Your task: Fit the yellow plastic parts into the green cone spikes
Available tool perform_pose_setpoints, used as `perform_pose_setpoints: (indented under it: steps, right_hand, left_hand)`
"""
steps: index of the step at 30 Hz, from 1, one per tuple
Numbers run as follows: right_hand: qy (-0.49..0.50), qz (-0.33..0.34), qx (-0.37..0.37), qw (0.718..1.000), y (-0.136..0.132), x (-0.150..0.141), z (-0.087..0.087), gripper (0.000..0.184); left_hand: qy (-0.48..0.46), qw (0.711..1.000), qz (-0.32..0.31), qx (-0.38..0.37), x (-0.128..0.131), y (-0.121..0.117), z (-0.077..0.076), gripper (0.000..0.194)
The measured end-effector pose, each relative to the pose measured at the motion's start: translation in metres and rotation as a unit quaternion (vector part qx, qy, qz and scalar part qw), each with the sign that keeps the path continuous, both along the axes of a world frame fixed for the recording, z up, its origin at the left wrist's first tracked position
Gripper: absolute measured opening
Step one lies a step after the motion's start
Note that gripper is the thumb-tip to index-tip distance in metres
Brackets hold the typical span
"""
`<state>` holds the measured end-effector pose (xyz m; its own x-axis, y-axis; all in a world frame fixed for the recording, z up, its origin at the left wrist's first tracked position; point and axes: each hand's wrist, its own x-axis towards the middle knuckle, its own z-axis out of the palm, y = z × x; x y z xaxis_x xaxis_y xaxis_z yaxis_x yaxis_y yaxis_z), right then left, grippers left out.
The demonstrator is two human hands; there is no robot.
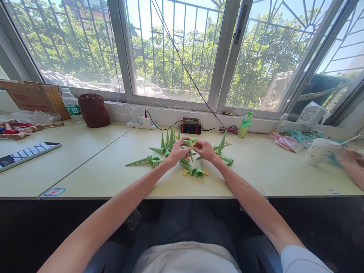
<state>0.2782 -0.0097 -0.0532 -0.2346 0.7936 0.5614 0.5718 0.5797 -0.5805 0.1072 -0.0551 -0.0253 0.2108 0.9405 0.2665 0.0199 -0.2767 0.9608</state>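
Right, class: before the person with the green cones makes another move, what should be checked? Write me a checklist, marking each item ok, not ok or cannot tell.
1. Left hand holds a green cone: ok.
2. Right hand has a firm hold: cannot tell; the contact is too small to make out.
3. Loose cones all upright: not ok; several lie on their sides.
4. Yellow pieces near the hands: ok.
5. Green bottle capped and apart from the cones: ok.
6. Other person's hand apart from the cones: ok, far right.
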Motion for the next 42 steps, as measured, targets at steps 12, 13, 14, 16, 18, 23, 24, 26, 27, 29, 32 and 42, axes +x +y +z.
perform_pose_setpoints:
  steps: [12,13,14,16,18,23,24,26,27,29,32,42]
  right_hand:
    - [0.251,0.130,-0.150,0.947,-0.010,0.007,0.014,0.034]
    - [0.257,0.128,-0.152,0.946,-0.010,0.006,0.015,0.035]
    - [0.262,0.125,-0.154,0.945,-0.011,0.006,0.016,0.036]
    - [0.270,0.118,-0.154,0.943,-0.012,0.006,0.018,0.037]
    - [0.274,0.111,-0.153,0.943,-0.012,0.006,0.018,0.037]
    - [0.287,0.103,-0.154,0.940,-0.009,0.007,0.017,0.035]
    - [0.290,0.102,-0.154,0.939,-0.008,0.007,0.017,0.035]
    - [0.296,0.101,-0.155,0.937,-0.007,0.007,0.016,0.034]
    - [0.298,0.100,-0.154,0.937,-0.007,0.007,0.016,0.034]
    - [0.299,0.098,-0.154,0.937,-0.006,0.008,0.016,0.035]
    - [0.297,0.099,-0.154,0.937,-0.007,0.008,0.016,0.035]
    - [0.282,0.139,-0.183,0.931,-0.010,0.002,0.011,0.041]
  left_hand:
    - [0.024,0.999,0.016,0.031,-0.002,0.007,-0.007,0.037]
    - [0.027,0.999,0.018,0.031,-0.002,0.007,-0.007,0.037]
    - [0.029,0.999,0.020,0.032,-0.002,0.007,-0.007,0.037]
    - [0.033,0.999,0.024,0.035,-0.002,0.007,-0.008,0.037]
    - [0.034,0.998,0.027,0.040,-0.002,0.007,-0.008,0.036]
    - [0.035,0.998,0.027,0.047,-0.002,0.007,-0.008,0.034]
    - [0.035,0.998,0.027,0.047,-0.002,0.008,-0.009,0.035]
    - [0.036,0.998,0.027,0.047,-0.002,0.008,-0.009,0.035]
    - [0.037,0.998,0.026,0.048,-0.002,0.008,-0.009,0.035]
    - [0.038,0.998,0.024,0.050,-0.002,0.008,-0.010,0.034]
    - [0.036,0.998,0.022,0.052,-0.002,0.008,-0.010,0.034]
    - [0.051,0.997,0.011,0.052,-0.001,0.002,-0.006,0.035]
